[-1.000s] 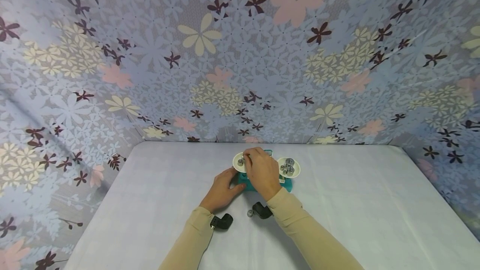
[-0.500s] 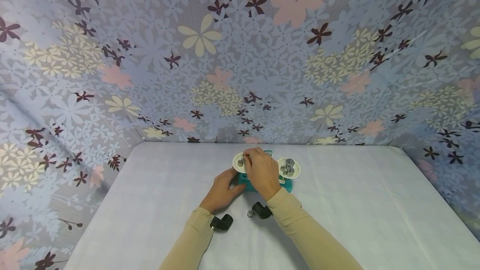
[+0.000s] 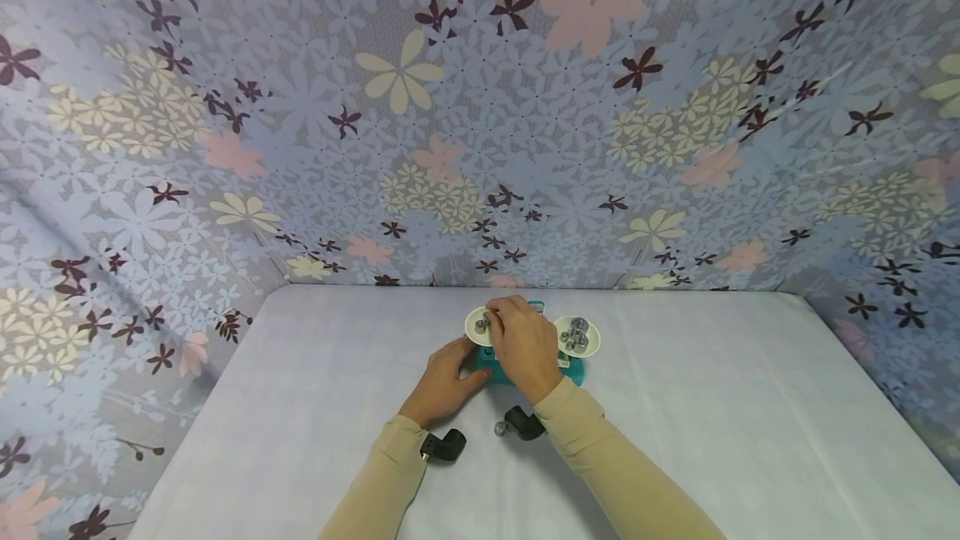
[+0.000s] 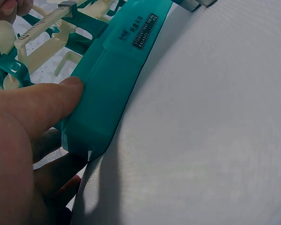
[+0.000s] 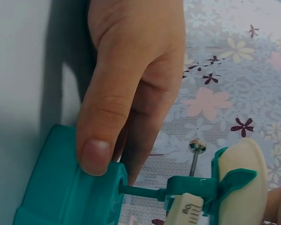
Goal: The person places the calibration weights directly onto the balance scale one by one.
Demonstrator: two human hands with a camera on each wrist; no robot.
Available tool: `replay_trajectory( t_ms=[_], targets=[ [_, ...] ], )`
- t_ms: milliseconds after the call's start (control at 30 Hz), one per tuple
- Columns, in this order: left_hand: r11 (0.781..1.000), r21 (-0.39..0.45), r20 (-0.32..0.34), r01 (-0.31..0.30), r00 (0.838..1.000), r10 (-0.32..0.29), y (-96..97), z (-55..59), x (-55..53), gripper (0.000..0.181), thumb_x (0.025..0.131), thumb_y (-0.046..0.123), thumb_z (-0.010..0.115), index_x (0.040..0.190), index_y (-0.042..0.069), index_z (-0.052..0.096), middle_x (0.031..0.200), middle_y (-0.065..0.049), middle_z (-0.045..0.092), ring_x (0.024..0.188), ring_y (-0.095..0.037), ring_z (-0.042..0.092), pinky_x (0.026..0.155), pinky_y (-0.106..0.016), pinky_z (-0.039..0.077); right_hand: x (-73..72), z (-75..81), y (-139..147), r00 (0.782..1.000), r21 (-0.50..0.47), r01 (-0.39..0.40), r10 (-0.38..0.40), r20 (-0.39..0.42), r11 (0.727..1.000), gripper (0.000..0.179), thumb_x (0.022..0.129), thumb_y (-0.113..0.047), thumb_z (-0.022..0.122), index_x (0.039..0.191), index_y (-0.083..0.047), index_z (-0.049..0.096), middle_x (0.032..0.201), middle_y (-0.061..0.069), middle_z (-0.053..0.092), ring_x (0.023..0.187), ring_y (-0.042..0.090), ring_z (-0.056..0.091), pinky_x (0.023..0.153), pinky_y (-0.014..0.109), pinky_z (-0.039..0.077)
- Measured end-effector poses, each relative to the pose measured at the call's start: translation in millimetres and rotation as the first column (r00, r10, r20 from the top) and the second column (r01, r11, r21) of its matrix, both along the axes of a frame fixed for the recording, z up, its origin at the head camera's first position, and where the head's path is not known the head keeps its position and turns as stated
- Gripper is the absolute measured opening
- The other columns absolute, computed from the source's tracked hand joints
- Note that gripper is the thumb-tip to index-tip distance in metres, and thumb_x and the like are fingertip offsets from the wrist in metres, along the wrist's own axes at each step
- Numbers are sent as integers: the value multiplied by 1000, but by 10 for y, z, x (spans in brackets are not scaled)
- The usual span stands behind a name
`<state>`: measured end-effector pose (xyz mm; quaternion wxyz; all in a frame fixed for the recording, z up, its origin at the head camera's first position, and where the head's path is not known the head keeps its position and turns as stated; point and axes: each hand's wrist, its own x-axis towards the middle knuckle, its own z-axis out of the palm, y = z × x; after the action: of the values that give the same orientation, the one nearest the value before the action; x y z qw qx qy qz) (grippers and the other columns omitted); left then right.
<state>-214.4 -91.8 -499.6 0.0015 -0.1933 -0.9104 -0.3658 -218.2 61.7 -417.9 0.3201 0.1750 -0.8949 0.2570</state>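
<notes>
Nearest the wearer, one loose metal weight lay on the white cloth. Beyond, left hand gripped the tray balance's teal base. Over the left pan, right hand seemingly pinched a small weight (adding or removing, couldn't tell), barely shifted within a second: delicate, unfinished work, I judged. Right pan held several weights.

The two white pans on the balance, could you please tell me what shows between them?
In the head view, the right hand shows between the left pan and right pan, hiding much of the teal balance.
</notes>
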Motion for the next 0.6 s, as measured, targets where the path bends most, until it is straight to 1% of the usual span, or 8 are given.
replay_trajectory(
  t_ms=[200,333,433,600],
  targets=[
    [1000,1,-2,2,1000,-2,-3,2,-2,63,92,41,54,143,9,35,145,-6,38,135,-22,31,112,-46,19,53,62,18,1000,-26,0,1,22,1000,11,86,-18,66,93,-12,71,94,5,68,60,18,62,42,31,47],
    [1000,-1,-2,-1,1000,1,-4,6,0,63,91,40,55,143,10,34,145,-6,38,135,-20,31,112,-45,19,95,81,48,999,-71,-11,15,52,997,12,86,-20,66,94,-13,71,96,3,68,67,18,64,47,31,49],
    [1000,1,-7,-1,1000,1,-2,8,1,63,91,39,55,143,9,35,145,-6,38,134,-21,31,112,-46,19,134,91,73,998,-97,-18,24,63,995,12,85,-21,67,94,-13,71,95,2,68,75,19,65,55,33,52],
    [1000,-7,-11,-3,1000,3,2,8,-1,63,91,41,54,143,10,35,144,-6,38,134,-22,32,111,-47,20,213,96,124,996,-120,-25,34,76,993,11,84,-19,68,92,-13,71,92,1,67,78,20,65,61,34,53]
  ],
)
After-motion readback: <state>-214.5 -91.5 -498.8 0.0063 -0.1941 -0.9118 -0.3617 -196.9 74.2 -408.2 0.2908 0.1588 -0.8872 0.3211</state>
